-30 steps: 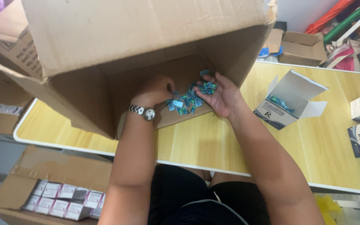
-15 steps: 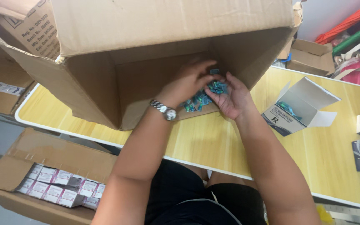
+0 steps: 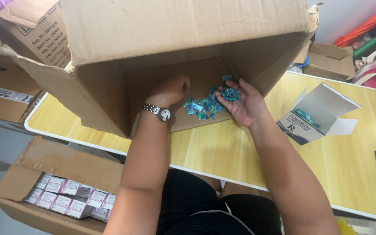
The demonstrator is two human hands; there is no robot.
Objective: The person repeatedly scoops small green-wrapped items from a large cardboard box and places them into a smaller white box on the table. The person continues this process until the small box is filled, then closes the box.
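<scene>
Right hand (image 3: 244, 106) cupped open, holding strips (image 3: 229, 92); left hand (image 3: 170, 89) curled by the pile (image 3: 201, 108) (grip unclear), so rake toward right fingertips.

Matt brown cardboard box (image 3: 109, 82), glossy foil blister packs (image 3: 205, 105), smooth wood-grain table (image 3: 327, 156).

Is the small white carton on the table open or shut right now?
Open. The small white carton has its lid flap raised, and a few blue packets show inside.
</scene>
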